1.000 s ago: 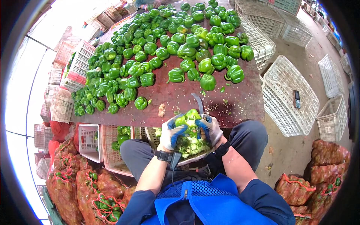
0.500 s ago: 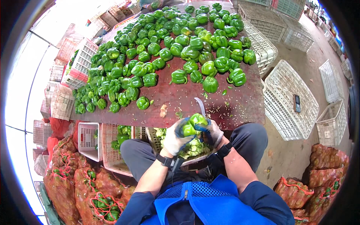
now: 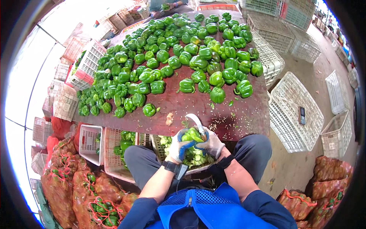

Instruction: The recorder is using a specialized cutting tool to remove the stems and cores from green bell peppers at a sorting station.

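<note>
Both of my hands wear pale gloves with blue on them. My left hand (image 3: 178,147) is closed around a green bell pepper (image 3: 191,134), held over the near edge of the table. My right hand (image 3: 212,143) grips a small curved knife (image 3: 196,120). Its blade arcs up and leftward beyond the pepper, while the handle is hidden in my glove. The right fingers also press against the pepper's side. Below my hands, between my knees, a basket (image 3: 157,145) holds pale green pepper pieces (image 3: 197,158).
A dark red table (image 3: 173,103) carries a large pile of green bell peppers (image 3: 146,77). Crates with peppers (image 3: 109,152) stand at my left. A phone (image 3: 302,115) lies on an upturned crate (image 3: 282,131) at right. Net sacks (image 3: 61,194) flank me. Another person's hand (image 3: 156,14) is at the far edge.
The knife blade has swung from pointing nearly straight away to curving left over the pepper. My right hand has turned and shifted slightly. A person's hands have come into view at the far edge.
</note>
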A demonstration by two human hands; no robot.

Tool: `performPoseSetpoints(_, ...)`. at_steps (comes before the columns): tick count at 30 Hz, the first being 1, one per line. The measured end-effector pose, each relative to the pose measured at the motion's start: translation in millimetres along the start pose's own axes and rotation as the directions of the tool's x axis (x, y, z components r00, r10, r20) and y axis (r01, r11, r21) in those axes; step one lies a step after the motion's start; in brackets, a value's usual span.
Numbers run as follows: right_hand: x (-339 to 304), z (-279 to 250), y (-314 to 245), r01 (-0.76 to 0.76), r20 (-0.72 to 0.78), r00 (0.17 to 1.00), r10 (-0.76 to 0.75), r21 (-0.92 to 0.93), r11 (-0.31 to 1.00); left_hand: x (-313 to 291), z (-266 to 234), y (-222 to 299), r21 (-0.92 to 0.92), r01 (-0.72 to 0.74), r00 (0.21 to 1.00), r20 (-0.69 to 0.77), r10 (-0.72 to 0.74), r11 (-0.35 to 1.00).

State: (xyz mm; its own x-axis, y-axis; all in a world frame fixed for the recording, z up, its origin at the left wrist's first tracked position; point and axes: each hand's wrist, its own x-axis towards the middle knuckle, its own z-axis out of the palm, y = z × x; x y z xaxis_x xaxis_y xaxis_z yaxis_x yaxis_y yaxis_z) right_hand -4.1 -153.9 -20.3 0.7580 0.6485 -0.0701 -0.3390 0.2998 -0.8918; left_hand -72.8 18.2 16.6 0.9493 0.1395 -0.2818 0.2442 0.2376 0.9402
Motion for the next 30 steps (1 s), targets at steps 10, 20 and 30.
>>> performPoseSetpoints(10,-1,0,-4,-0.112,-0.093,0.989,0.115,0.038,0.993,-5,7,10,0.279,-0.188,0.967,-0.114,0.227,0.942)
performPoseSetpoints(20,-7,16,-39,-0.068,0.049,0.997,0.061,0.144,0.987,0,-2,41,0.147,-0.186,0.982,0.006,0.187,0.971)
performPoseSetpoints(30,4,32,-30,-0.277,0.072,0.961,0.268,0.303,0.912,9,3,-7,0.114,-0.278,0.940,-0.173,0.295,0.954)
